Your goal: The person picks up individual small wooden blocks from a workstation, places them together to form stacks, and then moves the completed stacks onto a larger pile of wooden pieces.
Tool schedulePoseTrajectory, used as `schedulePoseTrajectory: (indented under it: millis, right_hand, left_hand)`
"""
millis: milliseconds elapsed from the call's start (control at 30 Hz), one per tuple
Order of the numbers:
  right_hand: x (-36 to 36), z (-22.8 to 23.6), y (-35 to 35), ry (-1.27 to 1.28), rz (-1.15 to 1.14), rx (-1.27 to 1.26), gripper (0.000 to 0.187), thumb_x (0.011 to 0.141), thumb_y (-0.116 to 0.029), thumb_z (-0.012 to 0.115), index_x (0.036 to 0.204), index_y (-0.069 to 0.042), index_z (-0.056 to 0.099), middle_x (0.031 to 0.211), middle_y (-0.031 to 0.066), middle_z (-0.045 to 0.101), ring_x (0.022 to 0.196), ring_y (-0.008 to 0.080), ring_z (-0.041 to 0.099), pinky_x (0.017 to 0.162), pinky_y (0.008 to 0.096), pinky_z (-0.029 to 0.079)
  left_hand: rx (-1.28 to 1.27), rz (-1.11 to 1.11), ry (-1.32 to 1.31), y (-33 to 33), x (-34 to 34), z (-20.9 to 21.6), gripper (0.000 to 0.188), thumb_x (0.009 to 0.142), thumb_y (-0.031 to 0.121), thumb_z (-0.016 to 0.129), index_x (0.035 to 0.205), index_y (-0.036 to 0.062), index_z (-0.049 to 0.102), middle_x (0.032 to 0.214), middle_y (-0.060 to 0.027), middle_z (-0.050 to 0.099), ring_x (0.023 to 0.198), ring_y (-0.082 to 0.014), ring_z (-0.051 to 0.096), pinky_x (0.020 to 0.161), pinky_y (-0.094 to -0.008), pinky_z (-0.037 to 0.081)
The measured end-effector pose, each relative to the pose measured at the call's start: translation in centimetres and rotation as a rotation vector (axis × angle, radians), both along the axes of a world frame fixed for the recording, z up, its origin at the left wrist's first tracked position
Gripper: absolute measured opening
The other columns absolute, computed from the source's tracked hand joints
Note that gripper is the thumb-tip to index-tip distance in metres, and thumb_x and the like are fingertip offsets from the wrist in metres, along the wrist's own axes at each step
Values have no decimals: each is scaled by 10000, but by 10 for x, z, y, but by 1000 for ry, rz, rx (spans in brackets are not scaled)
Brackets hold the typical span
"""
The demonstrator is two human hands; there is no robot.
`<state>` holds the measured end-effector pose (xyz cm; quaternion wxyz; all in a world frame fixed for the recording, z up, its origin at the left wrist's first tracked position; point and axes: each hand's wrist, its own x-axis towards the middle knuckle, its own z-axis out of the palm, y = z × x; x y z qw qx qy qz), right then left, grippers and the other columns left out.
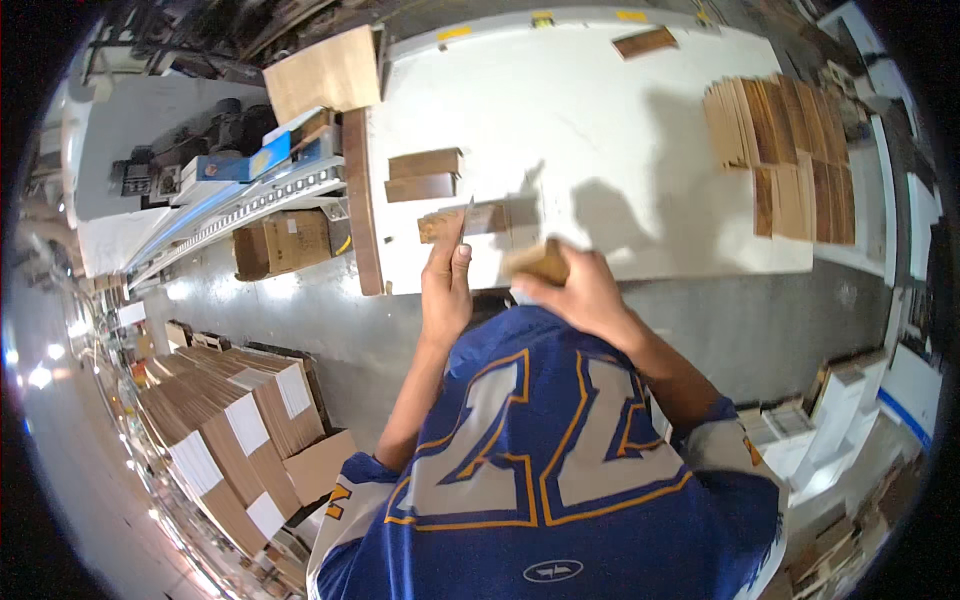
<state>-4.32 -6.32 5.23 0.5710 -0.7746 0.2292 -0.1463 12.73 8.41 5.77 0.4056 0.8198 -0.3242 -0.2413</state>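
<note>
A tan block, blurred, was grasped in the right hand over the near edge of the white table, to the right of the left hand, which pinched a thin piece nearly edge-on. Just beyond lay a brown strip, then two brown boards; stacked boards lay well off to the right.

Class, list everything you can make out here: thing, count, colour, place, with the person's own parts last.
Table: one, white, centre
Paired pieces: two, brown, table's left
Far piece: one, brown, far edge
Stacked pieces: many, brown, table's right
Panel: one, tan, upper left
Box: one, brown, left
Cardboard stacks: several, brown, lower left
Thin pointed object: one, greyish, left hand
Block: one, brown, blurred, right hand
Shirt: one, mainly blue, lower centre
Left hand, right hand: two, near edge
</note>
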Motion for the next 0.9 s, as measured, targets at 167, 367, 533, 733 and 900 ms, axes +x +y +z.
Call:
schedulePoseTrajectory:
  millis: [167, 367, 533, 733, 900]
  right_hand:
    - [4, -6, -12, -154, -236, 545, 414, 987, -216, 733, 1265, 39, 563, 1028, 112, 725, 853, 185, 734, 765, 343, 601]
    - [0, -2, -14, -184, -259, 490, 386, 1016, -38, 656, 1370, 10, 509, 1039, 54, 686, 834, 113, 691, 760, 279, 588]
    - [-2, -5, -9, -168, -259, 409, 397, 1003, -27, 650, 1370, 19, 506, 1027, 41, 664, 824, 110, 690, 736, 278, 585]
    - [-1, -7, -3, -73, -176, 324, 499, 900, -192, 754, 1295, 49, 568, 1008, 169, 757, 893, 261, 754, 813, 388, 603]
    - [16, -39, 14, -175, -356, 670, 321, 997, -122, 658, 1285, 10, 605, 1046, 101, 753, 889, 165, 721, 831, 337, 597]
  left_hand:
    - [-76, -199, -247, -20, -38, 16, 453, 1071, 166, 593, 1524, 173, 590, 858, -130, 531, 756, -266, 565, 735, -410, 515]
    - [-89, -234, -327, -41, -44, 16, 437, 1069, 227, 609, 1505, 195, 610, 865, -141, 569, 724, -286, 570, 690, -425, 509]
    - [10, -205, -358, -43, -42, 24, 425, 1067, 221, 610, 1490, 193, 622, 864, -147, 571, 707, -293, 586, 663, -442, 515]
    - [12, -96, -352, -51, -15, 19, 407, 1099, 217, 548, 1496, 156, 611, 1052, -223, 682, 877, -361, 710, 759, -467, 571]
    - [-54, 54, -131, -46, 51, 9, 440, 1143, 223, 493, 1515, -6, 538, 1425, -248, 649, 1317, -326, 635, 1087, -403, 492]
